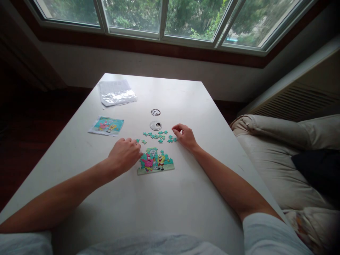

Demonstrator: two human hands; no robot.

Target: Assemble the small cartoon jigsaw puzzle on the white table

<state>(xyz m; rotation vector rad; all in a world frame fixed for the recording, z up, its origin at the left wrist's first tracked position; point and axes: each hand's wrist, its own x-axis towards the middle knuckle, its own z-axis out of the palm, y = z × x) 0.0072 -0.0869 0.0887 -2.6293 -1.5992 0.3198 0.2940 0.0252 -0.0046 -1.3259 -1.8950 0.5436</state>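
A partly assembled jigsaw puzzle (155, 164) with cartoon figures lies on the white table; its lower part is joined and its top edge is uneven. My left hand (124, 154) is at its left edge, fingers curled down, and whatever they may hold is hidden. Above the puzzle are scattered several loose teal puzzle pieces (159, 136). To their right is my right hand (185, 136), thumb and forefinger brought together beside the rightmost pieces. Anything between those fingertips is too small to make out.
A picture sheet (108, 125) with the cartoon scene lies left of the pieces. Farther back are a clear plastic sleeve with papers (117, 92) and two round fittings (155, 125) in the tabletop. A beige sofa (260, 163) stands along the right side.
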